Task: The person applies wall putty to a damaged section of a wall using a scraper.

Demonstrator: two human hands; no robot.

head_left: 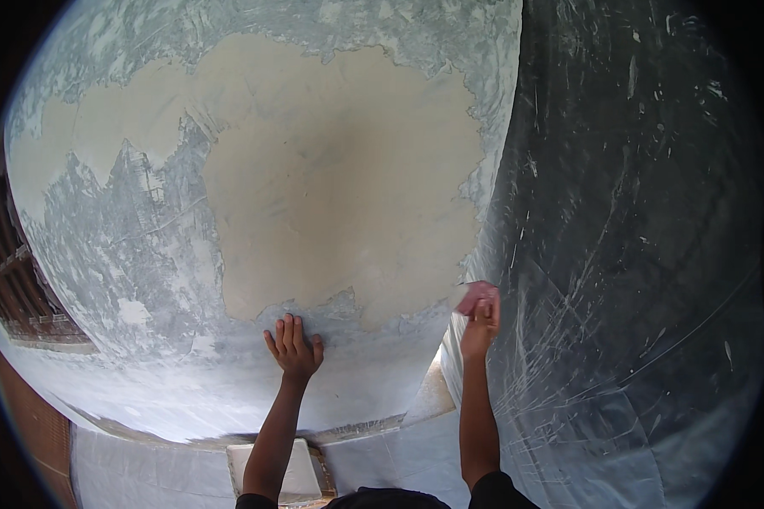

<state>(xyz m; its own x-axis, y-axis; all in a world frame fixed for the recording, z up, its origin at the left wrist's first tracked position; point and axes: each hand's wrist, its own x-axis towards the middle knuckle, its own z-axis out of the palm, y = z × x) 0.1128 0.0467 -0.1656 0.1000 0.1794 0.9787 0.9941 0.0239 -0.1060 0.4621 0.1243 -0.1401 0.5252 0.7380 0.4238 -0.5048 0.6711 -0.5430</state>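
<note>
A broad pale grey surface (153,254) fills most of the view, with a large beige smeared patch (348,187) across its middle. Just below the patch's lower edge, my left hand (295,348) lies flat on the grey surface, fingers stretched out and holding nothing. At the surface's right edge, my right hand (481,329) grips a small dull-red pad (477,297) that looks like folded sandpaper. The pad is slightly blurred and sits beside the patch's lower right corner. Part of it is hidden behind my fingers.
A dark scuffed sheet (620,237) hangs along the right side. Near my body, a light-coloured box-like object (293,471) stands below the surface on a grey covering (144,467). Dark slatted frames (25,280) show at the far left.
</note>
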